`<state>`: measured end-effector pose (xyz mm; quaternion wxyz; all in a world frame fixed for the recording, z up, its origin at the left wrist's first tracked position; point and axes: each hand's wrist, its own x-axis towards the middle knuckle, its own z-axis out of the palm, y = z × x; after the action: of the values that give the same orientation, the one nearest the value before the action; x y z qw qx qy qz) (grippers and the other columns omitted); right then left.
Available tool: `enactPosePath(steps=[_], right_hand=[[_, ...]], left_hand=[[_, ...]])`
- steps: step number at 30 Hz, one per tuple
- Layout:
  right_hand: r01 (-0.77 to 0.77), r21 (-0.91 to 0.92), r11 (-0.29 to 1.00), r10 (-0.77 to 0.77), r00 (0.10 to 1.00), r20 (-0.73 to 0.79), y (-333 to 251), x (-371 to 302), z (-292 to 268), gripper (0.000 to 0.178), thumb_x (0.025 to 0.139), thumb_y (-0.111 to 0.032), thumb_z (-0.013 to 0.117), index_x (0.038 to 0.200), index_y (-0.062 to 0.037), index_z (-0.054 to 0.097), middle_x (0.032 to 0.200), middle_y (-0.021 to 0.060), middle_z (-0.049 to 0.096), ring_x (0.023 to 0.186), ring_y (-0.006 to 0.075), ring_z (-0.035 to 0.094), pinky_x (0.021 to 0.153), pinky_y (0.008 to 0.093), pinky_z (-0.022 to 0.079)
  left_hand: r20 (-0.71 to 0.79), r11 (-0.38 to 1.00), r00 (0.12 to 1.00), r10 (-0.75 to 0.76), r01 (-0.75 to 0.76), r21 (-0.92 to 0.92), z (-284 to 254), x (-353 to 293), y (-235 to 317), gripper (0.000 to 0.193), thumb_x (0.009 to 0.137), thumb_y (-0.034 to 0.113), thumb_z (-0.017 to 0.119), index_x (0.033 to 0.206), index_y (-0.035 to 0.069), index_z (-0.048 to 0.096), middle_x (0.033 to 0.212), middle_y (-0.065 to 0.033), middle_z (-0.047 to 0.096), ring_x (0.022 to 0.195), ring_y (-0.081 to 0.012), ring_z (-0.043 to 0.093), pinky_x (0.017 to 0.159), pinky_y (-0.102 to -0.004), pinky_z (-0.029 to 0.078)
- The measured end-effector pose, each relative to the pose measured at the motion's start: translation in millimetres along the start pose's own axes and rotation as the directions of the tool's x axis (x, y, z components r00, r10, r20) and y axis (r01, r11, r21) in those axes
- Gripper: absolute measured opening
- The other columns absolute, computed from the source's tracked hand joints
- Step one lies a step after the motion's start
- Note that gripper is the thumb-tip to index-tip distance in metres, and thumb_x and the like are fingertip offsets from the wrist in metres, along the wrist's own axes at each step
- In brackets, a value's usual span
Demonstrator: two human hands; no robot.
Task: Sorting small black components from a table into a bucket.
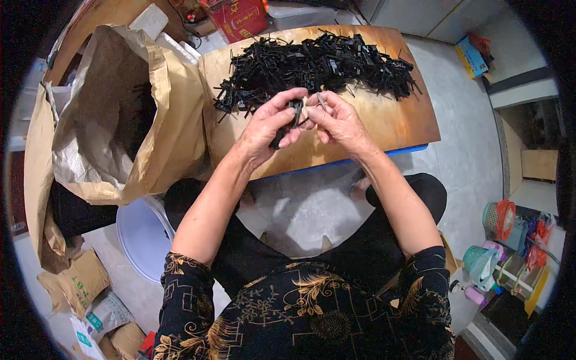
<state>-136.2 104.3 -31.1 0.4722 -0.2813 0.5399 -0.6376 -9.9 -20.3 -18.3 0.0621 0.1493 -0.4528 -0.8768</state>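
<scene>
My left hand (264, 127) is closed on a small black plastic part (294, 109), with a dark end of it showing below the palm. Close beside it, my right hand (343, 125) pinches a slim grey pointed tool (321, 100), its kind too small to make out. Something pale (305, 111) shows between the two hands, partly covered by the fingers. Just beyond them, a long heap of thin black plastic pieces (318, 63) spreads across the wooden board (384, 123).
At the left stands a large open paper sack (177, 114) with dark contents. A round white tub (141, 237) sits below it, near filled bags (81, 282) on the floor. A red box (237, 18) is behind the board; baskets (499, 217) hang at the right.
</scene>
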Motion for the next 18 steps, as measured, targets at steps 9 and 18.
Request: enactPosePath(steps=[9,18], right_hand=[[-0.079,-0.057,0.995,0.086,0.987,0.135,-14.2,-1.2,-4.1,0.025,0.087,-0.022,0.058,0.106,-0.007,0.055,0.069,-0.0031,0.056,0.048,-0.0011,0.038,0.041,0.0133,0.025],[-0.104,-0.04,0.994,0.104,0.995,0.01,-5.0,-2.0,0.9,0.028,0.092,-0.031,0.048,0.108,-0.0085,0.051,0.061,-0.0057,0.046,0.044,0.0001,0.032,0.037,0.0161,0.023]], left_hand=[[0.063,0.993,0.994,-0.09,0.085,0.078,6.9,-5.3,1.2,0.036,0.088,0.011,0.05,0.123,0.008,0.045,0.083,-0.0041,0.056,0.059,-0.0068,0.054,0.044,-0.015,0.037],[-0.1,0.878,0.986,0.135,-0.072,0.473,8.9,-1.9,-5.1,0.035,0.087,0.01,0.052,0.121,0.006,0.046,0.09,-0.0034,0.06,0.075,-0.0069,0.059,0.048,-0.0163,0.04]])
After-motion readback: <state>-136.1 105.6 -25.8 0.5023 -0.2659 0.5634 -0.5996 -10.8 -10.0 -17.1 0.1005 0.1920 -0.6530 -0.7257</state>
